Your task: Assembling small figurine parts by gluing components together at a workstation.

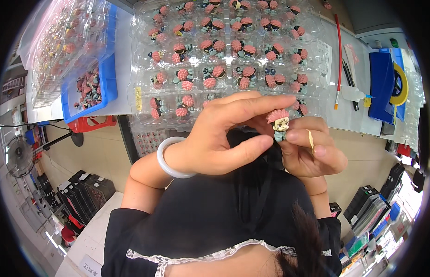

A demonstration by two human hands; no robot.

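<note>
A tiny figurine point(279, 123) with spiky pink hair and a teal body sits upright between my two hands, above my lap. My right hand point(312, 150) grips it from the right and below, and a small yellow strip clings to that hand's fingers. My left hand point(222, 134), with a white bangle at the wrist, reaches across; its forefinger lies over the figurine's head and its thumb points at the body. Just beyond my hands lies a clear plastic blister tray point(141, 99) with several of the same pink-haired figurines in its pockets.
A blue bin point(108, 87) of more figurines stands at the left on the white table point(120, 51), under clear bags of parts. A red-handled brush point(338, 55), pens and a small white bottle point(352, 94) lie right of the tray. Blue boxes point(381, 83) stand far right.
</note>
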